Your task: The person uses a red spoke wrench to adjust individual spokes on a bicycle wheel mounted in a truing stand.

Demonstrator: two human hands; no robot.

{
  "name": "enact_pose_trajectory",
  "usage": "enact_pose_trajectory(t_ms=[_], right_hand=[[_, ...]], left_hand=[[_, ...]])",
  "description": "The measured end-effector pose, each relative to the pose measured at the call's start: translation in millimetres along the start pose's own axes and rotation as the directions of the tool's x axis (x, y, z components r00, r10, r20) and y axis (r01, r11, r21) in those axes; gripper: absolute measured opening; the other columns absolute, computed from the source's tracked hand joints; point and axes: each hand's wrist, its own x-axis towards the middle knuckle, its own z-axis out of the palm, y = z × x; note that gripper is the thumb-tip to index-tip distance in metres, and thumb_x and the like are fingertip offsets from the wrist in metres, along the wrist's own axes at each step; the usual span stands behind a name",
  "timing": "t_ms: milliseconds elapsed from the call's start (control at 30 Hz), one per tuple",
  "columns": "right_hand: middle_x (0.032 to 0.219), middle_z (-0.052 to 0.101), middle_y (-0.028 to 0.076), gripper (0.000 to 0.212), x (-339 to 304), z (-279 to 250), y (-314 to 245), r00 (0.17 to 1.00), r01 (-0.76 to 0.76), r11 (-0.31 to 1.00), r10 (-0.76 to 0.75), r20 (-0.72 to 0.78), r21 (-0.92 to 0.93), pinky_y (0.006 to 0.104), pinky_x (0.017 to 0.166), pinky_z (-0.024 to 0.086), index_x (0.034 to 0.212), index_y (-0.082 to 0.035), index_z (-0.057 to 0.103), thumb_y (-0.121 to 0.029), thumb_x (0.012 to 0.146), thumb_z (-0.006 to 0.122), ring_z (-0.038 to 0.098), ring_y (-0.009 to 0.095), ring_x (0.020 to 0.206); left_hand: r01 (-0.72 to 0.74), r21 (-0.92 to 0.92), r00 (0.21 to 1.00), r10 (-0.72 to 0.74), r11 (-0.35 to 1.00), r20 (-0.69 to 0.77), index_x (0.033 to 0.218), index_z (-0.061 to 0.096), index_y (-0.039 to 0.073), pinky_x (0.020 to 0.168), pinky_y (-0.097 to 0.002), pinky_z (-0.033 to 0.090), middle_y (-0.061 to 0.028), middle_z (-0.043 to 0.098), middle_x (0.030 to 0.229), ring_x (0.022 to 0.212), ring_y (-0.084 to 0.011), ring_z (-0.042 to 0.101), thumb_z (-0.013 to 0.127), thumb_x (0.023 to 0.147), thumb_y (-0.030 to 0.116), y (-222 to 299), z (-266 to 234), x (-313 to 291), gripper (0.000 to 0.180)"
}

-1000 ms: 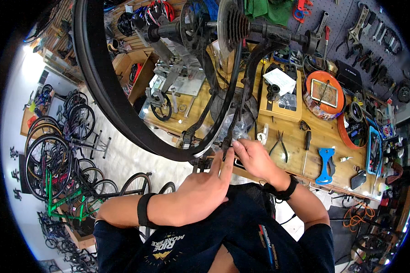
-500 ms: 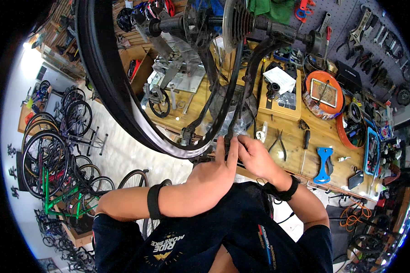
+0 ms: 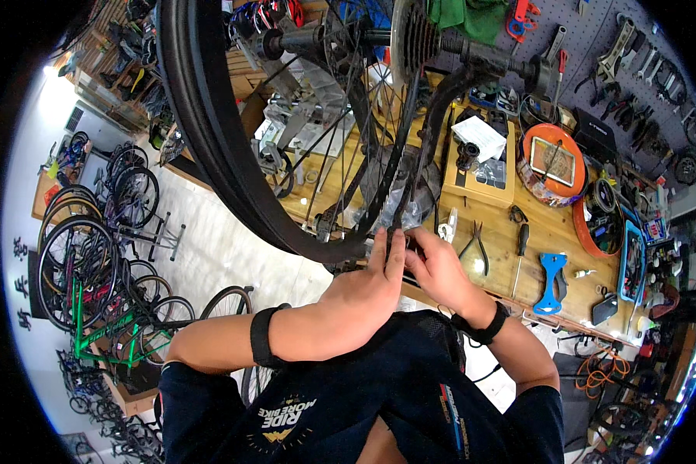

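A black bicycle wheel (image 3: pixel 209 155) with a cassette (image 3: pixel 416 42) on its hub hangs upright in a dark metal wheel truing stand (image 3: pixel 435 120). At the near end of the wheel, my left hand (image 3: pixel 359 294) has two fingers stretched forward, slightly apart, at the rim and a dark arm of the stand. Close beside it on the right is my right hand (image 3: pixel 443 272), its fingers curled and thumb drawn in near that same arm. Whatever those fingers grip is hidden. The two hands nearly touch. Spokes show between hub and rim.
On the wooden bench (image 3: pixel 495 259) lie pliers (image 3: pixel 478 247), a screwdriver (image 3: pixel 522 240), a blue tool (image 3: pixel 551 284) and a phone (image 3: pixel 604 308). Orange round containers (image 3: pixel 553 139) and a cardboard box (image 3: pixel 483 182) stand farther back. Bicycles (image 3: pixel 77 271) crowd the left side.
The wheel has turned: a pale band on its rim is gone from sight, and the spokes show more distinctly. Both hands stay at nearly the same place; the view has shifted slightly.
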Motion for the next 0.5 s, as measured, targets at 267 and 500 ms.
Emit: enact_pose_trajectory(t_ms=[267,500], right_hand=[[0.093,0.063,0.020,0.033,-2.6,2.7,7.1,0.984,0.160,0.986,-0.164,-0.072,-0.056,0.0441,0.070,0.053,0.112,0.002,0.060,-0.012,0.084,0.072,0.064,0.041,0.084],[0.091,0.063,0.017,0.036,1.1,0.5,12.8,0.966,0.249,0.954,-0.258,-0.029,-0.167,0.0436,0.067,0.052,0.110,0.000,0.060,-0.018,0.082,0.075,0.064,0.039,0.079]], left_hand=[[-0.039,-0.091,0.999,0.041,0.995,0.018,0.145,0.024,-0.013,0.062,-0.0389,0.058,-0.0448,0.032,0.141,0.076,-0.0399,0.070,0.066,0.084,0.011,-6.1,2.9,-6.7,0.078],[-0.355,-0.349,0.934,0.309,0.867,-0.182,0.105,0.064,0.001,0.055,-0.0336,0.051,-0.0087,0.069,0.085,0.068,-0.0278,0.067,0.076,0.083,0.018,-30.4,-93.2,-83.0,0.030]])
